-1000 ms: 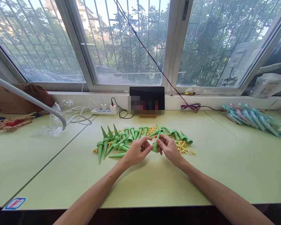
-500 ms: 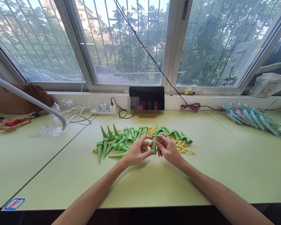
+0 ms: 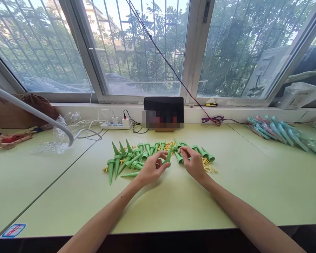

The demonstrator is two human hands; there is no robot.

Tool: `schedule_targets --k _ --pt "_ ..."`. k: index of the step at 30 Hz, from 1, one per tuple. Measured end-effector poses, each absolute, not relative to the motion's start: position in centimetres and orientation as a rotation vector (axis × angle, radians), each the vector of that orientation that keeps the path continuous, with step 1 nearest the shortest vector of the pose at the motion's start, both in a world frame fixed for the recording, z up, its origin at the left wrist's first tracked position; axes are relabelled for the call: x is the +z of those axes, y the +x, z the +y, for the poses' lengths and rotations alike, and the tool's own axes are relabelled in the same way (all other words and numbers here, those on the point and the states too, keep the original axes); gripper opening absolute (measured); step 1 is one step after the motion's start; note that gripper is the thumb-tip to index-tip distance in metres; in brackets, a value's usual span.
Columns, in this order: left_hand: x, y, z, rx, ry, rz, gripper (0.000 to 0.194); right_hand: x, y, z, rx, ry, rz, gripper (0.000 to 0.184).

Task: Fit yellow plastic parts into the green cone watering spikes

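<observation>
My left hand (image 3: 151, 168) holds a green plastic spike (image 3: 170, 154) between thumb and fingers, its tip tilted up. To the right, a short gap away, is my right hand (image 3: 194, 164), its thumb and fingers pinched together. Whatever it may hold is too small to make out. Behind and left of my hands lie several more green spikes (image 3: 117, 163), cone-shaped with wide collars. One green spike (image 3: 178, 157) lies between the two hands. Small yellow T-shaped pieces (image 3: 207, 165) are scattered by my right hand, with more yellow pieces (image 3: 168, 146) at the back.
A dark screen (image 3: 163, 109) stands at the back of the pale green table (image 3: 173, 207). A power strip (image 3: 116, 124) with cables lies left of it. Bagged teal and pink items (image 3: 276, 130) rest at right. A curved white tube (image 3: 42, 114) crosses the left side.
My right hand has moved off the held spike, to the right and slightly up. My left hand keeps the spike, now tilted more. A green spike shows between my hands.
</observation>
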State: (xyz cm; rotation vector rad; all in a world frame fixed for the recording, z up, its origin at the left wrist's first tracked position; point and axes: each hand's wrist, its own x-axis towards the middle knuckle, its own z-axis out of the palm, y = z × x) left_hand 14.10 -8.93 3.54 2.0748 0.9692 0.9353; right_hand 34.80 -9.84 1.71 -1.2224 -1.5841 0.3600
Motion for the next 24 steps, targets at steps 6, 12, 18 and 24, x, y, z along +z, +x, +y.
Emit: schedule_targets --k 6,12,18,24 --pt "3.5 14.2 -8.9 0.982 1.878 0.915 0.039 0.8 37.6 -7.4 0.04 -1.433 -1.661 0.027" --pt "4.0 14.5 -9.4 0.933 1.767 0.827 0.037 0.4 38.3 -6.7 0.017 -1.601 -1.809 0.033" --pt "4.3 14.6 -9.6 0.919 1.728 0.844 0.04 0.5 38.3 -6.8 0.075 -1.665 -1.882 0.033" --pt "4.4 14.6 -9.6 0.912 1.733 0.836 0.037 0.3 38.1 -6.9 0.097 -1.63 -1.93 0.032"
